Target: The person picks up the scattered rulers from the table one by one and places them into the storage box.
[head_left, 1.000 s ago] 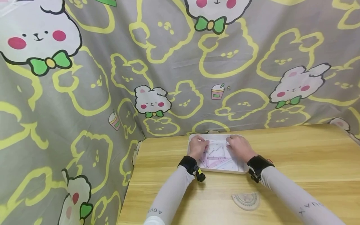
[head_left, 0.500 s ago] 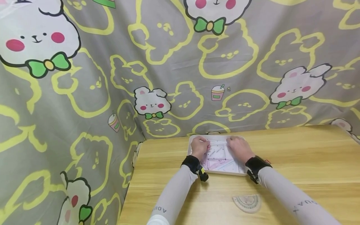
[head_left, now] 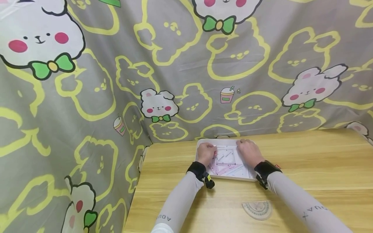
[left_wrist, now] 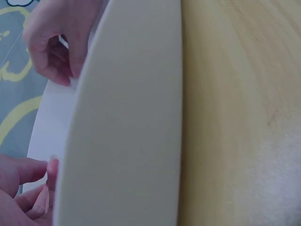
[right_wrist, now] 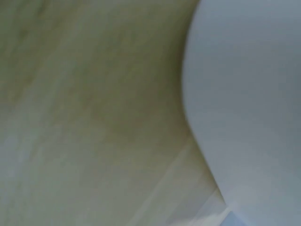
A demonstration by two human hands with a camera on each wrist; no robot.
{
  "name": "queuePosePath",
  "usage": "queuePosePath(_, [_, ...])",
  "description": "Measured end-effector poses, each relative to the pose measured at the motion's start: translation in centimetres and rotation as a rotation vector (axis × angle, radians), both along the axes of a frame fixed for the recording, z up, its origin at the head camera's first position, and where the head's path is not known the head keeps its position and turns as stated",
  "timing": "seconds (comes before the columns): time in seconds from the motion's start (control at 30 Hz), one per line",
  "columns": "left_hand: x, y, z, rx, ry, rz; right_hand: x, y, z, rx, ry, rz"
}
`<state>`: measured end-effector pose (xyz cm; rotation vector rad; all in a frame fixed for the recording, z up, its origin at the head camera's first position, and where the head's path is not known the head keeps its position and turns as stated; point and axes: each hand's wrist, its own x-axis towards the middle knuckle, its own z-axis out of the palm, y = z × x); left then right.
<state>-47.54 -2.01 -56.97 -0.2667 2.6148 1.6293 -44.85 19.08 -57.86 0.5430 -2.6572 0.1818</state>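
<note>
A white tray (head_left: 233,178) stands at the back of the table, with both hands reaching into it. Between them lies a clear straight strip (head_left: 227,146) resembling a ruler, along the tray's far side. My left hand (head_left: 206,153) pinches its left end between thumb and fingers. At the other end, my right hand (head_left: 249,152) has its fingertips and thumb closed on the strip. In the left wrist view the tray's outer wall (left_wrist: 122,117) hides part of both hands. Clear pink-tinted (head_left: 225,169) and blue-tinted (head_left: 240,171) flat pieces lie in the tray's front half.
A clear half-round protractor (head_left: 257,210) lies on the wooden table (head_left: 314,161) in front of the tray. Behind the table hangs a grey curtain (head_left: 192,74) printed with rabbits, and it continues down the left side. The right wrist view shows mostly tabletop and tray wall (right_wrist: 244,103).
Both hands stay at the strip's ends. The left hand has shifted slightly toward the right since the first frame; the tray and protractor keep their places.
</note>
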Motion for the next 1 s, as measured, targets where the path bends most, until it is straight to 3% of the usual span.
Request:
queuePosePath(0.2, [0.2,-0.3,-0.1,0.015,-0.049,-0.002,-0.2,-0.2,0.0,0.003,0.019,0.01])
queuePosePath(0.3, [0.4,-0.4,-0.4,-0.032,0.017,-0.03,-0.2,-0.3,-0.2,-0.003,0.023,0.012])
queuePosePath(0.37, [0.8,-0.3,-0.5,-0.15,0.099,-0.109,-0.3,-0.3,-0.2,-0.005,0.024,0.016])
queuePosePath(0.5, [1.7,-0.1,-0.6,-0.541,0.258,-0.316,-0.4,-0.4,-0.1,-0.007,0.023,0.029])
queuePosePath(0.6, [2.5,0.3,-0.7,-0.729,0.312,-0.395,-0.2,-0.4,-0.4,-0.011,0.019,0.035])
queuePosePath(0.77, [2.9,0.8,-0.3,-0.775,0.311,-0.414,0.2,-0.3,-0.1,-0.012,0.018,0.047])
queuePosePath(1.0, [3.0,0.4,0.2,-0.703,0.285,-0.442,0.9,-0.1,0.3,-0.076,-0.041,0.043])
